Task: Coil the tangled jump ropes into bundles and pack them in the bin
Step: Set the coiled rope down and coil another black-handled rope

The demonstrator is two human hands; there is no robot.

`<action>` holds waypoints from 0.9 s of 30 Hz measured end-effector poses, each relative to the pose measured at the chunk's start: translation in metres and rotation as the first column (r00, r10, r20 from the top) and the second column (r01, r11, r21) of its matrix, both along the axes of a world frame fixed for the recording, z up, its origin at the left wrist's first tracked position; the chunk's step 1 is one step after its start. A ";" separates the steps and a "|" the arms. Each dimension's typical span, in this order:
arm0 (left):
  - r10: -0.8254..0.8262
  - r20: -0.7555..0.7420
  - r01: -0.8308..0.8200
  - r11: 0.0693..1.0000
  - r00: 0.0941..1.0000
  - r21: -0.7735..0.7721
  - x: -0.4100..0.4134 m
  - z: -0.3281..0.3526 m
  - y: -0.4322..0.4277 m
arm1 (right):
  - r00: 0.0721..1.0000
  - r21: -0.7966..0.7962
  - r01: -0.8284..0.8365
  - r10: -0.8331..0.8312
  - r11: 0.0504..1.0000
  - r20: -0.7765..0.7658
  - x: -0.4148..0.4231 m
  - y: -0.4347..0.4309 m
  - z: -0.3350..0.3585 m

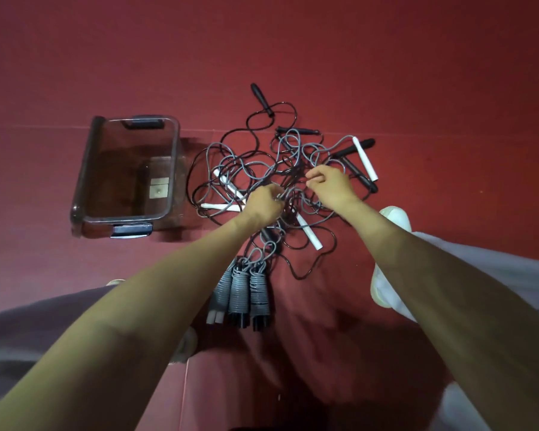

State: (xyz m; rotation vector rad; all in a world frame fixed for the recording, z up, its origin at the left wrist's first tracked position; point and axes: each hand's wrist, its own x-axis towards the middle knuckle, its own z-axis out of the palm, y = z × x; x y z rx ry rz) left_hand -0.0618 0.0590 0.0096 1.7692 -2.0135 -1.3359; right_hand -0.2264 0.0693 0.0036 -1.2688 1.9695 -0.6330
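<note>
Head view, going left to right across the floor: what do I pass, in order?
Clear bin → left hand, gripping cords of the tangled jump ropes → right hand, pinching a cord of the same tangle → white shoe.

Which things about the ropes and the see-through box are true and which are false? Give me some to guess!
1. The clear plastic bin has coiled ropes inside. False: no ropes are in it.
2. Three coiled grey rope bundles lie on the red floor. True.
3. The left hand and right hand both grip the tangled pile of grey and black jump ropes. True.
4. Every rope handle is black. False: some are white, like the white handle at the pile's far right.
</note>
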 end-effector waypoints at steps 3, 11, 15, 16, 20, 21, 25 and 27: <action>0.090 -0.003 -0.090 0.996 0.996 -0.011 -0.001 -0.014 -0.014 | 0.988 0.053 -0.110 0.115 0.993 -0.104 -0.002 -0.016 -0.023; -0.128 0.084 0.119 0.988 0.988 0.101 -0.021 -0.067 -0.053 | 0.818 0.211 -0.321 0.383 0.923 -0.429 -0.017 -0.051 -0.080; -0.090 0.111 0.085 0.995 0.990 0.046 -0.022 -0.071 -0.051 | 0.853 0.099 -0.318 0.330 0.943 -0.403 -0.020 -0.046 -0.079; -0.025 0.094 0.021 0.999 0.995 0.036 -0.022 -0.071 -0.051 | 0.873 0.049 -0.327 0.322 0.944 -0.365 -0.020 -0.044 -0.073; 0.176 -0.125 -0.177 0.984 0.976 -0.002 -0.020 -0.041 -0.050 | 0.948 -0.157 -0.287 0.256 0.945 -0.189 -0.017 -0.038 -0.031; 0.199 -0.206 -0.202 0.979 0.958 0.006 -0.019 -0.028 -0.048 | 0.956 -0.196 -0.269 0.237 0.943 -0.173 -0.014 -0.037 -0.018; 0.193 -0.390 -0.231 0.972 0.900 -0.053 -0.010 0.022 -0.036 | 0.966 -0.324 -0.242 0.196 0.914 -0.171 -0.001 -0.031 0.043; 0.206 -0.452 -0.261 0.963 0.868 -0.063 0.000 0.050 -0.028 | 0.962 -0.349 -0.261 0.211 0.900 -0.174 0.004 -0.026 0.077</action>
